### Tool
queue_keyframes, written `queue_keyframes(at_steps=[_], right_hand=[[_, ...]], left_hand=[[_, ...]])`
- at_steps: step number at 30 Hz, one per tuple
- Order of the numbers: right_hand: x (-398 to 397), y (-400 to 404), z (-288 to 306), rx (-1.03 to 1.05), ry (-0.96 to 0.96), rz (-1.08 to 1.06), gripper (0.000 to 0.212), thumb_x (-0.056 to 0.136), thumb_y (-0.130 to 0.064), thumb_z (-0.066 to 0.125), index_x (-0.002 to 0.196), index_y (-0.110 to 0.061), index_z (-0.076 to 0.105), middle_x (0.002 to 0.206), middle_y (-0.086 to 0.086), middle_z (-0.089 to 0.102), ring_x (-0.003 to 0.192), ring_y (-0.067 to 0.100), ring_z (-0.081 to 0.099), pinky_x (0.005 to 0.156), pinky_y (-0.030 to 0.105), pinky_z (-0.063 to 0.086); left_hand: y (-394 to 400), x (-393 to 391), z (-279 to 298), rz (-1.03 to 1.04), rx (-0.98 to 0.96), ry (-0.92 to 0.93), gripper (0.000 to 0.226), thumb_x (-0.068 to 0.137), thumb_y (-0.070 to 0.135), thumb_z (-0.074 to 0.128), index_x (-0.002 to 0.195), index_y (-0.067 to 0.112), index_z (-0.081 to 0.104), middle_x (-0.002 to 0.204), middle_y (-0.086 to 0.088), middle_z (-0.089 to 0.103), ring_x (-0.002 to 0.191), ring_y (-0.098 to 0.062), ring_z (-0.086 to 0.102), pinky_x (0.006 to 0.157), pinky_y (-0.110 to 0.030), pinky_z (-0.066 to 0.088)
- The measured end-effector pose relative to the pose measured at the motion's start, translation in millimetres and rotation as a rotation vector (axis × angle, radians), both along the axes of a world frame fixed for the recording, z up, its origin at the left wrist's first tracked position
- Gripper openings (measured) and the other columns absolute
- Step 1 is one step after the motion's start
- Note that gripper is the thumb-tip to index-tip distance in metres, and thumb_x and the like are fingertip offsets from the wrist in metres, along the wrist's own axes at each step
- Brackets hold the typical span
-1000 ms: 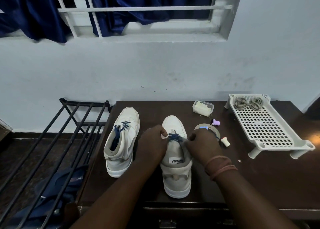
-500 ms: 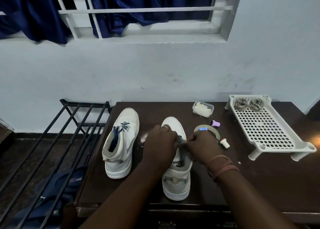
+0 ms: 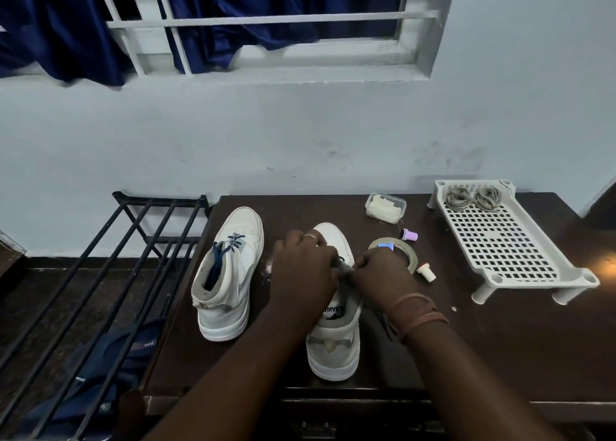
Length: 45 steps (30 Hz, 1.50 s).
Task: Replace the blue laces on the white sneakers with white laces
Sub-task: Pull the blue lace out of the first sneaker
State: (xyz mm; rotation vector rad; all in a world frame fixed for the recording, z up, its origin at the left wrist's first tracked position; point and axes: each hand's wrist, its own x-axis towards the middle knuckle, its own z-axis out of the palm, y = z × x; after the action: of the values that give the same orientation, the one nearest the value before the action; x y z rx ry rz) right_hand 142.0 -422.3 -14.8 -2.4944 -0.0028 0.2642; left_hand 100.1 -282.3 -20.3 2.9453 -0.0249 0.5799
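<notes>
Both hands, left (image 3: 301, 267) and right (image 3: 380, 274), have closed in over the right sneaker (image 3: 335, 334), fingers apparently pinching its blue lace (image 3: 343, 263), so unlacing is under way.

Your left hand (image 3: 305, 267) and right hand (image 3: 380, 275) pinch the blue lace (image 3: 343, 264) over the near sneaker (image 3: 335, 344). The other sneaker (image 3: 230, 274) stands left of it, the tape roll (image 3: 401, 249) right.

Bare forearms; left hand (image 3: 301, 267) ringed, right wrist banded (pinkish threads) (image 3: 418, 312)
</notes>
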Motion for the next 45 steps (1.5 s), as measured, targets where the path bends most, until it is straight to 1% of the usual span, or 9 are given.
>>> queue_keyframes(at_steps=[7, 13, 19, 23, 25, 29, 36, 42, 45], right_hand=[[1.2, 0.6, -2.4, -0.011, -0.028, 0.005, 0.023, 0.084, -0.026, 0.066, 0.075, -0.004, 0.066, 0.059, 0.001, 0.05, 0.064, 0.02, 0.052, 0.046, 0.021, 0.03], [3.5, 2.2, -4.4, -0.009, -0.002, 0.018, 0.02, 0.083, -0.024, 0.065, 0.077, -0.006, 0.068, 0.068, 0.008, 0.063, 0.068, 0.027, 0.064, 0.053, 0.025, 0.047], [3.0, 2.4, -4.0, -0.006, -0.007, 0.016, 0.021, 0.083, -0.027, 0.066, 0.081, -0.006, 0.068, 0.077, 0.01, 0.068, 0.075, 0.027, 0.067, 0.061, 0.027, 0.05], [3.3, 2.8, -5.9, -0.004, -0.017, 0.019, 0.018, 0.084, -0.023, 0.065, 0.081, -0.006, 0.069, 0.079, 0.012, 0.07, 0.076, 0.03, 0.069, 0.067, 0.032, 0.056], [2.7, 2.2, -5.3, 0.001, -0.01, 0.015, 0.019, 0.084, -0.023, 0.065, 0.08, -0.006, 0.068, 0.077, 0.01, 0.068, 0.074, 0.028, 0.067, 0.065, 0.032, 0.055], [1.4, 2.3, -1.3, -0.016, -0.004, 0.007, 0.021, 0.084, -0.026, 0.065, 0.079, -0.006, 0.069, 0.072, 0.008, 0.062, 0.075, 0.025, 0.063, 0.06, 0.024, 0.04], [0.5, 3.3, -0.2, -0.034, -0.01, 0.024, 0.017, 0.082, -0.023, 0.066, 0.083, -0.007, 0.07, 0.078, 0.011, 0.07, 0.075, 0.028, 0.068, 0.066, 0.033, 0.057], [-1.7, 4.8, 0.7, -0.067, -0.024, 0.021, 0.018, 0.085, -0.027, 0.065, 0.088, -0.009, 0.07, 0.083, 0.01, 0.07, 0.081, 0.026, 0.068, 0.067, 0.03, 0.054], [-2.2, 5.0, 2.3, -0.076, -0.033, 0.028, 0.02, 0.087, -0.027, 0.064, 0.089, -0.008, 0.07, 0.083, 0.008, 0.069, 0.083, 0.025, 0.067, 0.064, 0.026, 0.048]], left_hand=[[-7.0, -2.8, 9.2, 0.134, -0.097, -0.071, 0.021, 0.084, 0.029, 0.043, 0.084, 0.02, 0.062, 0.093, -0.001, 0.063, 0.089, -0.029, 0.056, 0.074, -0.041, 0.043], [-2.6, 0.9, 38.3, 0.123, -1.547, -0.007, 0.007, 0.093, 0.015, 0.046, 0.09, 0.02, 0.05, 0.07, 0.003, 0.063, 0.063, -0.015, 0.057, 0.066, -0.033, 0.045], [3.5, -3.1, 12.3, -0.002, -0.314, 0.138, 0.023, 0.085, 0.053, 0.056, 0.093, 0.034, 0.066, 0.084, 0.01, 0.066, 0.092, -0.011, 0.064, 0.08, -0.035, 0.032], [4.0, -7.1, 17.1, 0.099, 0.062, 0.22, 0.024, 0.09, 0.045, 0.055, 0.097, 0.032, 0.074, 0.096, 0.004, 0.063, 0.093, -0.02, 0.063, 0.079, -0.037, 0.03], [1.5, -7.0, 21.7, 0.092, 0.002, 0.216, 0.02, 0.091, 0.037, 0.053, 0.095, 0.029, 0.071, 0.101, 0.004, 0.06, 0.098, -0.021, 0.061, 0.083, -0.038, 0.034], [9.7, -3.3, 30.1, -0.065, -0.725, 0.365, 0.012, 0.09, 0.035, 0.049, 0.085, 0.031, 0.06, 0.106, 0.01, 0.066, 0.109, -0.016, 0.057, 0.1, -0.045, 0.042], [9.8, 1.3, 47.0, -0.024, -1.462, -0.01, 0.015, 0.105, 0.013, 0.044, 0.093, 0.015, 0.053, 0.062, 0.005, 0.051, 0.054, -0.012, 0.045, 0.053, -0.023, 0.038], [16.1, -1.4, 11.9, -0.011, -0.2, 0.203, 0.029, 0.078, 0.06, 0.061, 0.089, 0.037, 0.074, 0.085, 0.008, 0.062, 0.088, -0.011, 0.063, 0.084, -0.036, 0.045], [11.6, -2.1, 13.5, 0.046, 0.035, 0.214, 0.029, 0.08, 0.06, 0.063, 0.092, 0.036, 0.075, 0.092, 0.006, 0.061, 0.091, -0.017, 0.063, 0.081, -0.037, 0.032]])
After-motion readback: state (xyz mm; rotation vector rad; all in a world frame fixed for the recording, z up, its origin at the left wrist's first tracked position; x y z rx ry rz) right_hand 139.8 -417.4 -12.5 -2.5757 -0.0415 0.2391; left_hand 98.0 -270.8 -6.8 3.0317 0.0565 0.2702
